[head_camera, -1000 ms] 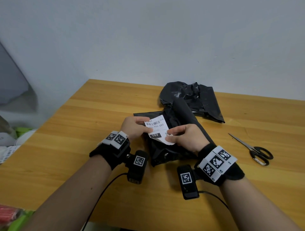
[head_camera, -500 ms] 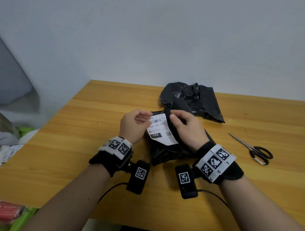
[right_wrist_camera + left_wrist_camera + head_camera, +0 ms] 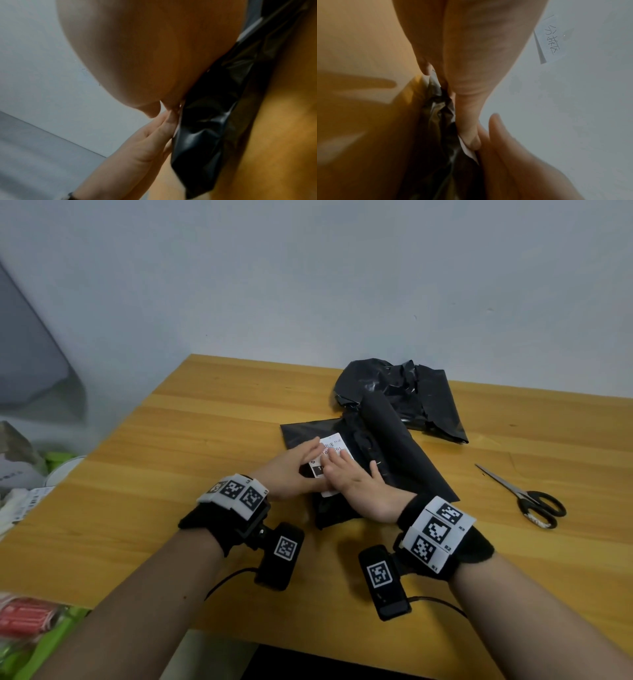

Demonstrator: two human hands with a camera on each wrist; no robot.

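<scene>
A black plastic mailer bag (image 3: 400,463) lies on the wooden table (image 3: 171,474) with a white barcode label (image 3: 331,444) on its left part. My left hand (image 3: 306,457) lies flat, fingers straight, on the label's left side. My right hand (image 3: 337,465) presses flat on the label's middle and hides most of it. In the left wrist view the straight left fingers (image 3: 467,108) press the label's edge (image 3: 469,150) onto the bag (image 3: 436,135). The right wrist view shows my right palm (image 3: 137,54) against the bag (image 3: 205,121), the left hand (image 3: 145,142) beside it.
A second, crumpled black bag (image 3: 404,392) lies behind the parcel. Black-handled scissors (image 3: 527,498) rest on the table to the right. Off the table's left edge are white papers (image 3: 20,505), green packaging and a red packet (image 3: 24,616). A handwritten note (image 3: 551,39) hangs on the wall.
A second ago both hands pinched the label above the bag. It now lies on the bag, and both hands have flattened onto it, pressing it down.
</scene>
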